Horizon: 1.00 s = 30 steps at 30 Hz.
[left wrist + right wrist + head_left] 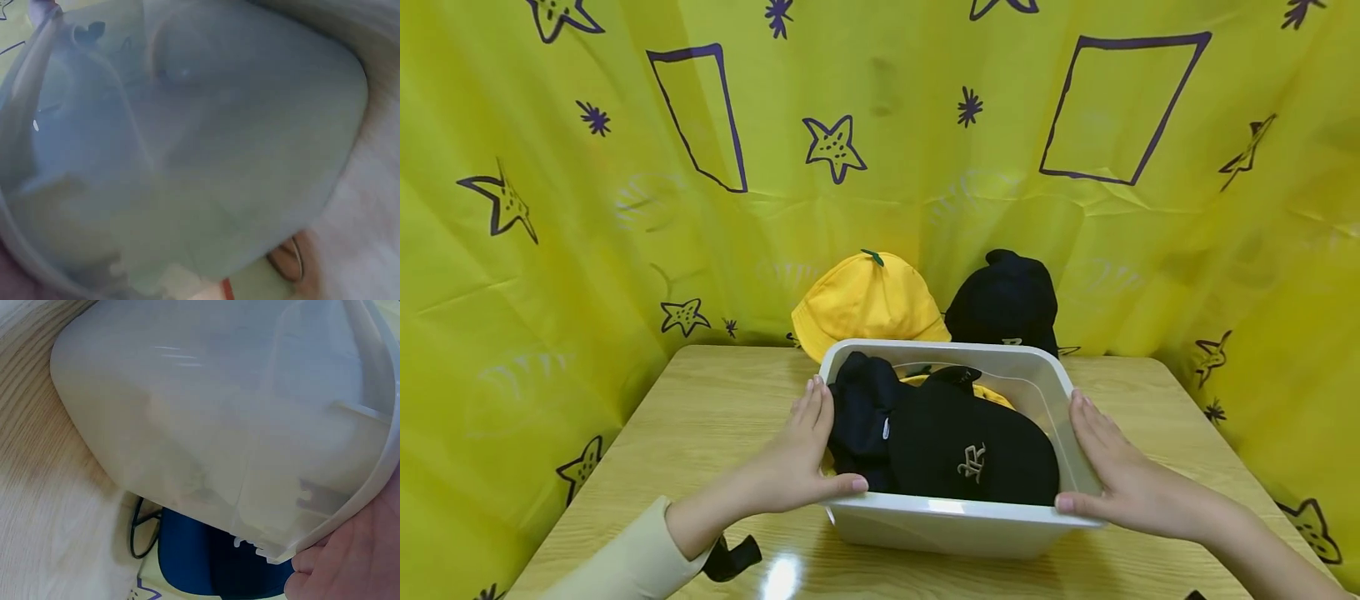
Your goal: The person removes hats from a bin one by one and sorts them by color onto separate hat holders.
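Steadily now, both hands had hold of the white plastic tub [940,533], and everything hung on that paired grip. The left hand [793,454] spread round the tub's near left corner, fingers against the side, thumb over the near rim; the right hand [1123,475] mirrored it at the near right corner, wrapped only as wide as the corner asked. So, 2 hands, 1 load, and neither held anything else!

And what a load: inside the tub, a dark navy cap [861,417] lay crumpled against the left wall, a black cap [973,446] with stitched lettering filled the right and came close to the near rim, and a bit of yellow fabric [1000,394] peeped out behind it. Beyond the tub's far rim sat a yellow hat [872,300] with a green leaf on top and, farther right, another black cap [1006,300].

Whether the base bore fully on the wooden table [722,417], nobody could tell. Good handling here called for equal pressure from both palms, a level rim, and thumbs kept off the fabric; a lopsided push would likely have skewed the tub, or nudged its far side into those hats.
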Each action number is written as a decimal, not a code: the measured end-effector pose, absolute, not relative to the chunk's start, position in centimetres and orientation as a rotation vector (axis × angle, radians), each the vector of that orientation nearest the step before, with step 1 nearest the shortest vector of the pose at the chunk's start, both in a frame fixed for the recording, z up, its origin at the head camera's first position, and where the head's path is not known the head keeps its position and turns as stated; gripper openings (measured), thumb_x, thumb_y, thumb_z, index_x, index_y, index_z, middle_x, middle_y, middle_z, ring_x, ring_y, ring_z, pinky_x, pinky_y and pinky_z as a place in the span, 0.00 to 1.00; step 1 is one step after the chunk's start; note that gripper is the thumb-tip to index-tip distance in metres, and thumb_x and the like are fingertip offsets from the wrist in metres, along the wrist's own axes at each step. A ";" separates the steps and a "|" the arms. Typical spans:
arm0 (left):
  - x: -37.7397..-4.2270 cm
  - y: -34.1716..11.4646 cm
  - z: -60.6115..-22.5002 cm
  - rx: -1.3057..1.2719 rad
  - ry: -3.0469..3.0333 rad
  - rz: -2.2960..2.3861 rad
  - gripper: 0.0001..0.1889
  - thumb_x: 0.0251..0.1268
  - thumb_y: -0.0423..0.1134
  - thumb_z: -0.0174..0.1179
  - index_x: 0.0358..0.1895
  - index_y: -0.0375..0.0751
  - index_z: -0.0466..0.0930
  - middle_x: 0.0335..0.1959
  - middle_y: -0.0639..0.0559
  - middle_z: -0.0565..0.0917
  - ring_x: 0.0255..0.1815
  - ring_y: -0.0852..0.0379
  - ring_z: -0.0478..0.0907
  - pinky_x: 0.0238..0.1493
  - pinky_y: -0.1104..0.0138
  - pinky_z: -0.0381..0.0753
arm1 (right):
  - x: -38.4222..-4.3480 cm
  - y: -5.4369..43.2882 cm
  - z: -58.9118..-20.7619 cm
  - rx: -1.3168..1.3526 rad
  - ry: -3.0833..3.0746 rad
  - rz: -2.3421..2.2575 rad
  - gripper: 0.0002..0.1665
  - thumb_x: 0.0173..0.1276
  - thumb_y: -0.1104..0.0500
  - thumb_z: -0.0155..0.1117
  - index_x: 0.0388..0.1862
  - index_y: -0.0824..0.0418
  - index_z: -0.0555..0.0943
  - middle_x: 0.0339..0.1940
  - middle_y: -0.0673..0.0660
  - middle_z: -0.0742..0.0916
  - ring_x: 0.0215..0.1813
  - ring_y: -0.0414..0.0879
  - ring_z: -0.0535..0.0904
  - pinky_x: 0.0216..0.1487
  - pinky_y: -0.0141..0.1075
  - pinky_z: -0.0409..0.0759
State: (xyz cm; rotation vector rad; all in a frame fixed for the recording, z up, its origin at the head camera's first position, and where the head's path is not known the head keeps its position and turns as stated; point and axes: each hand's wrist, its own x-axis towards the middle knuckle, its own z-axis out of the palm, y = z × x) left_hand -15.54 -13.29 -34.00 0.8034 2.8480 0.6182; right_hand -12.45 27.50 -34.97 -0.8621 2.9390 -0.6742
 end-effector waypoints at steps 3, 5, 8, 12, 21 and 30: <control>-15.8 -13.9 -33.6 0.905 2.858 0.464 0.60 0.54 0.72 0.53 0.72 0.24 0.39 0.74 0.30 0.35 0.75 0.39 0.28 0.73 0.47 0.41 | -12.7 27.5 -34.9 -0.873 2.943 -0.639 0.65 0.60 0.42 0.66 0.75 0.67 0.33 0.77 0.64 0.37 0.77 0.48 0.29 0.62 0.13 0.24; -15.9 -14.1 -33.4 0.951 2.858 0.399 0.60 0.54 0.73 0.52 0.72 0.23 0.40 0.74 0.29 0.37 0.75 0.39 0.29 0.73 0.47 0.41 | -13.1 27.6 -34.8 -0.888 2.916 -0.648 0.66 0.59 0.42 0.66 0.75 0.68 0.32 0.76 0.69 0.38 0.77 0.52 0.30 0.61 0.13 0.24; -16.0 -13.9 -33.3 0.971 2.860 0.350 0.61 0.53 0.74 0.51 0.72 0.24 0.40 0.74 0.30 0.37 0.75 0.39 0.29 0.73 0.48 0.41 | -13.5 27.9 -34.5 -0.885 2.840 -0.726 0.69 0.58 0.43 0.68 0.74 0.68 0.29 0.74 0.74 0.39 0.75 0.64 0.31 0.59 0.12 0.25; -16.0 -13.4 -33.3 0.936 2.839 0.392 0.62 0.52 0.74 0.52 0.73 0.27 0.37 0.74 0.32 0.33 0.75 0.41 0.26 0.73 0.48 0.40 | -13.6 28.3 -34.4 -0.862 2.764 -0.834 0.71 0.57 0.46 0.70 0.74 0.65 0.25 0.73 0.74 0.36 0.72 0.74 0.33 0.56 0.10 0.28; -16.0 -12.8 -33.4 0.914 2.796 0.460 0.61 0.53 0.73 0.52 0.73 0.28 0.34 0.74 0.34 0.30 0.74 0.43 0.21 0.73 0.48 0.39 | -13.5 29.2 -34.9 -0.948 2.801 -0.818 0.71 0.57 0.44 0.70 0.73 0.68 0.27 0.73 0.76 0.38 0.73 0.71 0.32 0.59 0.11 0.26; -16.0 -12.6 -33.4 0.954 2.839 0.398 0.60 0.55 0.73 0.51 0.72 0.26 0.36 0.74 0.32 0.33 0.75 0.42 0.25 0.73 0.49 0.39 | -14.3 28.4 -33.4 -0.905 2.715 -0.908 0.78 0.48 0.47 0.76 0.73 0.66 0.25 0.73 0.76 0.38 0.71 0.74 0.36 0.73 0.49 0.32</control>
